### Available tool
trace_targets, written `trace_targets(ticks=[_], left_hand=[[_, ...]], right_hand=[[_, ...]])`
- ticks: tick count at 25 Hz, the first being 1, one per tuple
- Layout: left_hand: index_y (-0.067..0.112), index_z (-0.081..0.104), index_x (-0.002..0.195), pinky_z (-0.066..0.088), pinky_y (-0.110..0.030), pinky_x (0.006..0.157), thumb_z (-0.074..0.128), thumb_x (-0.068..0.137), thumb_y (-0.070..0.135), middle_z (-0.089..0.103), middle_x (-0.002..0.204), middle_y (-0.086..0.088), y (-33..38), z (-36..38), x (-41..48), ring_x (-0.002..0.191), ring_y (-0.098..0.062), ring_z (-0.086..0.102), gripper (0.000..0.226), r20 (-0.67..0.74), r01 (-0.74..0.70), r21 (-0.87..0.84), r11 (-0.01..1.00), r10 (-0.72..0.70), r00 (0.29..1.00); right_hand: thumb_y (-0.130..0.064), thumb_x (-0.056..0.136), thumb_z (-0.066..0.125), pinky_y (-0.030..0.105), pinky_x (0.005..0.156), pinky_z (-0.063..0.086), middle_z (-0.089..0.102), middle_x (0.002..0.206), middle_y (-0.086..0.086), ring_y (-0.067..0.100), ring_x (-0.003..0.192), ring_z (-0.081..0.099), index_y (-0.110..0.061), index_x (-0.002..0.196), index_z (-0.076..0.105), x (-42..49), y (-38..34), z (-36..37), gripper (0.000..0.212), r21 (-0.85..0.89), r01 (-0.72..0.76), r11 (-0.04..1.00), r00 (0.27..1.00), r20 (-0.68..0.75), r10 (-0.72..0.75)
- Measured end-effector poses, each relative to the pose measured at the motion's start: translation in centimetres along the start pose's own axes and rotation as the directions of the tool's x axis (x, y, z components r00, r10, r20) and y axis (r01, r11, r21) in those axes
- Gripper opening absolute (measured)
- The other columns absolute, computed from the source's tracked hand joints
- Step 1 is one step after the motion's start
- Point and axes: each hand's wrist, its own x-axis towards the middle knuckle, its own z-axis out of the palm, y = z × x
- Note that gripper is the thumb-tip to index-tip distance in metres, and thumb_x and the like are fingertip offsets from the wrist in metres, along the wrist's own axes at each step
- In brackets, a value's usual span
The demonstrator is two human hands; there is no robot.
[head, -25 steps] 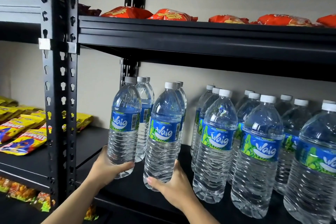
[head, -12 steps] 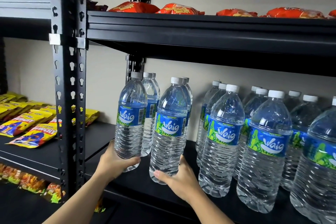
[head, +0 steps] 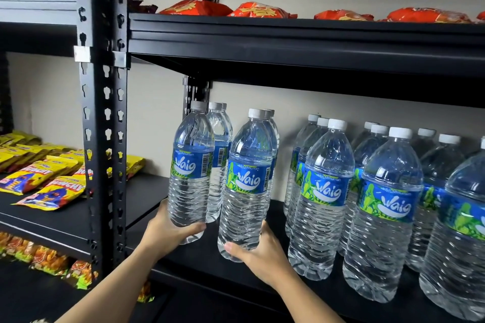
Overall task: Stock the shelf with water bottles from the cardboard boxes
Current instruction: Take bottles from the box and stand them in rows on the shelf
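My left hand [head: 172, 233] grips the base of a clear water bottle [head: 193, 165] with a blue and green label and a white cap. A second, matching bottle [head: 249, 181] is held at its bottom by my right hand [head: 258, 252]. Both bottles are upright over the left end of the black shelf [head: 199, 257], in front of other bottles [head: 217, 155] standing further back. Rows of several more bottles [head: 385, 204] fill the shelf to the right. No cardboard box is in view.
A black perforated upright post [head: 103, 126] stands just left of my left hand. The shelf above [head: 301, 42] carries orange snack packets [head: 257, 10]. Yellow snack packets [head: 44, 178] lie on the neighbouring shelf at left, with more packets [head: 49, 259] below.
Both hands have carried their bottles a little further in over the shelf. The view has shifted slightly left and up; my grips are unchanged.
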Motion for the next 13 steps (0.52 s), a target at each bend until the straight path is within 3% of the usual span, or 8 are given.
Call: trace_targets(ticks=[4, 7, 9, 11, 13], left_hand=[[0.019, 0.032, 0.142, 0.044, -0.03, 0.089, 0.095, 0.045, 0.049, 0.062, 0.123, -0.002, 0.1, -0.4, -0.6, 0.114, -0.023, 0.059, 0.119, 0.038, -0.01, 0.108, 0.994, 0.006, 0.999], [0.01, 0.024, 0.145, 0.044, -0.032, 0.089, 0.091, 0.054, 0.051, 0.06, 0.128, -0.009, 0.3, 0.0, -1.7, 0.122, -0.029, 0.055, 0.12, 0.048, 0.005, 0.268, 0.963, -0.019, 0.999], [0.002, 0.026, 0.144, 0.04, -0.035, 0.102, 0.075, 0.068, 0.066, 0.05, 0.141, -0.016, 0.2, 0.2, -2.5, 0.135, -0.03, 0.043, 0.111, 0.019, 0.067, 0.413, 0.908, -0.082, 0.996], [-0.002, 0.018, 0.15, 0.024, -0.035, 0.117, 0.048, 0.08, 0.077, 0.03, 0.155, -0.017, -0.1, 0.1, -3.4, 0.149, -0.028, 0.018, 0.11, 0.041, 0.09, 0.563, 0.821, -0.137, 0.99], [0.0, 0.008, 0.155, 0.011, -0.036, 0.122, 0.028, 0.086, 0.079, 0.015, 0.163, -0.011, -0.7, -0.1, -4.3, 0.152, -0.025, 0.002, 0.106, 0.072, 0.067, 0.614, 0.786, -0.141, 0.987]], right_hand=[[-0.084, 0.047, 0.071, 0.034, 0.107, 0.042, 0.053, 0.131, -0.016, 0.006, 0.124, 0.052, -0.034, 0.133, 0.044, 0.1, 0.1, 0.1, 0.103, 0.008, -0.021, 1.0, 1.0, 0.008, 0.021], [-0.09, 0.039, 0.068, 0.036, 0.109, 0.041, 0.052, 0.136, -0.013, 0.008, 0.127, 0.05, -0.032, 0.136, 0.043, 0.1, 0.1, 0.1, 0.116, -0.006, -0.056, 0.998, 0.998, 0.016, 0.056], [-0.084, 0.045, 0.071, 0.034, 0.108, 0.041, 0.052, 0.135, -0.012, 0.009, 0.125, 0.05, -0.031, 0.135, 0.045, 0.0, -0.2, -0.1, 0.108, -0.016, -0.066, 0.998, 0.997, 0.032, 0.066], [-0.08, 0.049, 0.072, 0.031, 0.107, 0.041, 0.052, 0.134, -0.01, 0.01, 0.124, 0.051, -0.029, 0.135, 0.047, -0.4, -0.6, -0.5, 0.103, -0.028, -0.079, 0.997, 0.996, 0.049, 0.08], [-0.079, 0.051, 0.072, 0.031, 0.109, 0.039, 0.049, 0.137, -0.005, 0.013, 0.129, 0.048, -0.023, 0.138, 0.047, -0.7, -0.5, -0.7, 0.106, -0.104, -0.094, 0.99, 0.993, 0.062, 0.101]])
